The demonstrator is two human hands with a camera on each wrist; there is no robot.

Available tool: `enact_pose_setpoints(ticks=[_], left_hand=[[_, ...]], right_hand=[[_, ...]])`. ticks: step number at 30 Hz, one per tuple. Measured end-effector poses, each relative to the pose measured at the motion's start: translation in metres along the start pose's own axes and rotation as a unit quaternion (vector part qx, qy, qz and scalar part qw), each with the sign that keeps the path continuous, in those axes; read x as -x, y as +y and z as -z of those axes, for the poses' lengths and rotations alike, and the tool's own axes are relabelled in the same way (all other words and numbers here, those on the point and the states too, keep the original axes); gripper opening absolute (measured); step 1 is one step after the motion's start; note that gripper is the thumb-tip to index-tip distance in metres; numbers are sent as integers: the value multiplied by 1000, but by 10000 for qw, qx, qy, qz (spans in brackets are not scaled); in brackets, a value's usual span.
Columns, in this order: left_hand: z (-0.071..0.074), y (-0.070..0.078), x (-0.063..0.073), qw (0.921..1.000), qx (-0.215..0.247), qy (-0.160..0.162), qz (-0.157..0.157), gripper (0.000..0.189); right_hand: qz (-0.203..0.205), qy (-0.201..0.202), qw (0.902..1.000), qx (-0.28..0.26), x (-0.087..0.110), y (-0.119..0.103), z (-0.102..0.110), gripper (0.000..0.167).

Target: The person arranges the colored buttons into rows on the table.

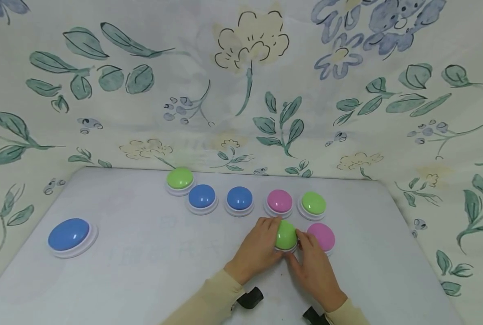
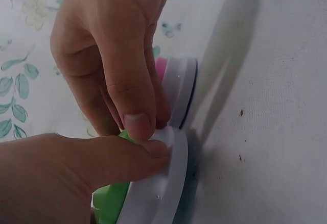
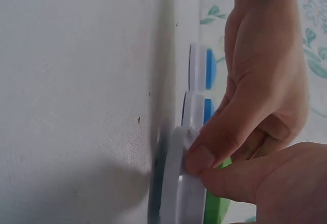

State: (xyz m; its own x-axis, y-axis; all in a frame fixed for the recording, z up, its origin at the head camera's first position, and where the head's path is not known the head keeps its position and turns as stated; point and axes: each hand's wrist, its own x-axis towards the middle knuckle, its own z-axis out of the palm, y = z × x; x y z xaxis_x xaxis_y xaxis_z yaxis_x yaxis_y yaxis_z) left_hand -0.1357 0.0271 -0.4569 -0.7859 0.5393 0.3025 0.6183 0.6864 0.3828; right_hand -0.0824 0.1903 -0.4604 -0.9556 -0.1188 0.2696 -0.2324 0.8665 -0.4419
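Both hands grip one push button with a green dome and a round white base. My left hand holds its left side, and my right hand holds its right side. The left wrist view shows both thumbs close together on the front of the white base. From the right wrist, the same base stands near the table surface; whether it touches is hard to tell. Close to my right fingers lies a pink button, its lower part partly hidden behind the hand.
Behind the hands, a row holds a pink button, a green button, and two blue buttons. Another green button stands at the table's back edge. A large blue button sits far left. Flowered cloth borders the white table.
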Motion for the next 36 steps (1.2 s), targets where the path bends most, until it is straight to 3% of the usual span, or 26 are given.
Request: enact_pose_setpoints(ticks=[8,20,25,31,36], left_hand=[[-7,2,-3,9997,-226,50,-39,82],[-8,-1,-2,9998,-56,-151,117,83],[-1,-6,3,9992,225,-252,208,83],[10,-19,13,9992,-7,-267,283,79],[24,-28,23,9989,35,-261,379,78]], right_hand=[[141,45,9999,80,3,3,-4,60],[36,-99,9999,88,5,-1,-2,58],[10,-46,9999,151,6,-4,1,60],[165,16,9998,61,3,-11,3,61],[192,287,9987,385,0,-17,5,61]])
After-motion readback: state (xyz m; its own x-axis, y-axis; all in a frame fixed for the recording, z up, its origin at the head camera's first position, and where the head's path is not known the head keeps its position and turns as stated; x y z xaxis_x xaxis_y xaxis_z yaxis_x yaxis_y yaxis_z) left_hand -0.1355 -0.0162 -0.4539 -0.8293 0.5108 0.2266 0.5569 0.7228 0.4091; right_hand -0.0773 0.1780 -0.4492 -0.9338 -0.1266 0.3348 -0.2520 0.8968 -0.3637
